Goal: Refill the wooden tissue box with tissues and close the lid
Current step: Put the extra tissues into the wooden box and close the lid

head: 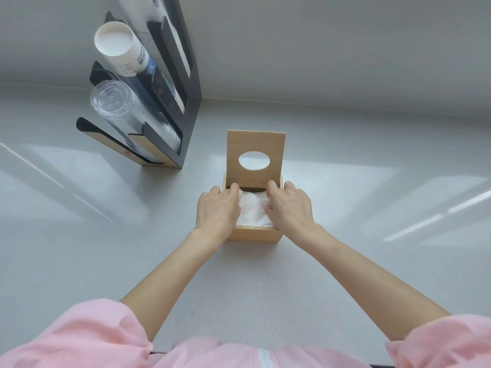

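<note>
tissues (252,209) lie in the open box (253,233), which stands mid-counter (345,261), near the person. the lid (256,152) stands upright at the far side, its oval hole showing counter behind. both hands sit palm down over the box: the left hand (218,208) on the left rim, fingers loosely spread on the tissues, the right hand (289,205) on the right rim, fingers curled down into the stack; neither pinches anything that can be seen. the filling looks nearly done, the tissues only being tucked flat. left to do: lower the lid. a cup rack (148,96) stands far left, well apart.
</note>
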A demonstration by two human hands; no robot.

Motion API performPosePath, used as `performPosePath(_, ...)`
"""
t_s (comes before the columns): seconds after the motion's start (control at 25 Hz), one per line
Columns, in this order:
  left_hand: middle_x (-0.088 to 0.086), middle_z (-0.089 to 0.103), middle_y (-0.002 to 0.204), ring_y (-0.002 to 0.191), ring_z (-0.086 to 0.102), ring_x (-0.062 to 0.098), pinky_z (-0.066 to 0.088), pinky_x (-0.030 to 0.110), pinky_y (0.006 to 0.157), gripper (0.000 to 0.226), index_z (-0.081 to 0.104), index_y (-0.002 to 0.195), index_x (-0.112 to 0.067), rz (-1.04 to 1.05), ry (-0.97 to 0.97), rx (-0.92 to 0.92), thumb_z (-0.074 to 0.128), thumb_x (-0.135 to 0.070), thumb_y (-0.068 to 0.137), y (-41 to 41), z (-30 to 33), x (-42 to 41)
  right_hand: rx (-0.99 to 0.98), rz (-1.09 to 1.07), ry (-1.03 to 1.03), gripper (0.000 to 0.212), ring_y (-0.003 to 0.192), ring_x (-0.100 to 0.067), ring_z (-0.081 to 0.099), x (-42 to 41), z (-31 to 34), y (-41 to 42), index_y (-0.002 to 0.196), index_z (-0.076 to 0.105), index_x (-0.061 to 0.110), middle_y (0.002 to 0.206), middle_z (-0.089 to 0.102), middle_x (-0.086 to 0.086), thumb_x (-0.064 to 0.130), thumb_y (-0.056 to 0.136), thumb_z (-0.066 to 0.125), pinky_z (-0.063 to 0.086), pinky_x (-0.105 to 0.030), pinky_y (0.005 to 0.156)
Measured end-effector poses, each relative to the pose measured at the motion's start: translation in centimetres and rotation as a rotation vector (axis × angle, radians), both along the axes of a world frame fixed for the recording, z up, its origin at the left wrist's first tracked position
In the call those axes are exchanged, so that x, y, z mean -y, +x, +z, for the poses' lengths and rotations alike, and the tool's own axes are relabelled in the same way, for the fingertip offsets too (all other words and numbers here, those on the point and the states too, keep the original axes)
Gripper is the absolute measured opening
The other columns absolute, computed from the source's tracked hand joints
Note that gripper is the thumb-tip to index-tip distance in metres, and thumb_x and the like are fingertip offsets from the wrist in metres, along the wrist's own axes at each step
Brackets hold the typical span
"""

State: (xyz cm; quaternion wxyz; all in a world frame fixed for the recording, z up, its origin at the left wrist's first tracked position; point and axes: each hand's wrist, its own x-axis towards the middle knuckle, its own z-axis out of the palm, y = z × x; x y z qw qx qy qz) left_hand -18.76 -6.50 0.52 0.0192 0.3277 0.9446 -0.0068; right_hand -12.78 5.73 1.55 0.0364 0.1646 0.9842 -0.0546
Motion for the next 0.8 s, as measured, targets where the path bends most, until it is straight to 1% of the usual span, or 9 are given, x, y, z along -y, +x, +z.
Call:
performPosePath(0.12,0.007,0.067,0.103,0.102,0.054,0.027,0.024,0.031,0.067,0.024,0.044,0.111,-0.009,-0.033,-0.113,0.005,0.046,-0.023,0.091,-0.6,-0.3,-0.4,0.014,0.016,0.034,0.022,0.081,-0.026,0.035,-0.2,-0.7,-0.5,0.091,0.034,0.015,0.054,0.027,0.002,0.0,0.082,0.047,0.008,-0.028,0.046)
performPosePath(0.2,0.007,0.067,0.106,0.105,0.053,0.027,0.024,0.031,0.069,0.027,0.043,0.113,-0.009,-0.036,-0.14,0.013,0.047,-0.024,0.091,-0.7,-0.5,-0.4,0.009,0.026,0.035,0.025,0.085,-0.028,0.039,-0.2,-0.9,-0.4,0.088,0.027,0.015,0.059,0.04,-0.001,0.001,0.083,0.047,0.014,-0.027,0.051)
performPosePath(0.28,0.006,0.066,0.11,0.108,0.051,0.027,0.023,0.031,0.071,0.028,0.044,0.115,-0.009,-0.043,-0.151,0.01,0.046,-0.024,0.092,-0.5,-0.4,-0.5,0.018,0.044,0.019,0.015,0.099,-0.028,0.047,-0.2,-0.7,-0.2,0.092,0.035,0.015,0.083,0.062,-0.006,0.007,0.086,0.047,0.021,-0.029,0.065)
performPosePath(0.32,0.006,0.065,0.112,0.11,0.049,0.027,0.022,0.031,0.072,0.029,0.044,0.116,-0.009,-0.047,-0.159,0.008,0.046,-0.025,0.092,-0.4,-0.2,-0.5,0.036,0.06,0.024,0.012,0.105,-0.028,0.046,-0.1,-0.4,-0.1,0.098,0.042,0.014,0.097,0.065,-0.006,0.012,0.088,0.048,0.02,-0.03,0.07)
performPosePath(0.4,0.006,0.062,0.115,0.112,0.047,0.027,0.023,0.032,0.074,0.028,0.046,0.116,-0.009,-0.049,-0.165,-0.006,0.045,-0.025,0.092,-0.2,0.4,-0.6,0.071,0.078,0.058,0.016,0.11,-0.028,0.044,-0.2,0.3,0.1,0.105,0.047,0.01,0.108,0.063,-0.005,0.015,0.09,0.047,0.019,-0.031,0.074)
performPosePath(0.52,0.006,0.059,0.115,0.111,0.046,0.027,0.023,0.032,0.073,0.024,0.049,0.114,-0.011,-0.04,-0.145,-0.048,0.044,-0.021,0.092,-0.4,1.5,-0.7,-0.025,0.103,0.118,0.008,0.108,-0.026,0.044,-0.7,1.5,0.0,0.088,0.043,0.015,0.104,0.061,-0.006,0.008,0.088,0.046,0.018,-0.03,0.074)
performPosePath(0.6,0.005,0.058,0.114,0.11,0.047,0.026,0.026,0.033,0.075,0.024,0.052,0.114,-0.012,-0.085,-0.131,-0.087,0.044,-0.017,0.092,-0.5,1.7,-0.9,-0.031,0.182,0.104,0.007,0.107,-0.025,0.048,-1.0,2.0,-0.3,0.087,0.048,0.012,0.102,0.063,-0.004,0.005,0.088,0.046,0.019,-0.029,0.073)
performPosePath(0.68,0.005,0.06,0.113,0.108,0.05,0.025,0.03,0.033,0.08,0.026,0.055,0.115,-0.012,-0.159,-0.153,-0.04,0.043,-0.019,0.092,-0.7,1.5,-1.1,0.085,0.261,0.088,0.021,0.103,-0.024,0.054,-1.0,1.8,-0.6,0.101,0.06,0.011,0.103,0.066,-0.003,0.004,0.087,0.045,0.02,-0.029,0.075)
performPosePath(0.8,0.004,0.064,0.111,0.1,0.048,0.022,0.028,0.033,0.081,0.028,0.061,0.105,-0.011,-0.242,-0.31,0.135,0.038,-0.021,0.093,-0.9,0.8,-1.1,0.378,0.301,0.191,0.021,0.085,-0.024,0.049,-0.6,1.2,-0.8,0.096,0.059,0.013,0.085,0.059,-0.006,0.004,0.087,0.043,0.018,-0.03,0.077)
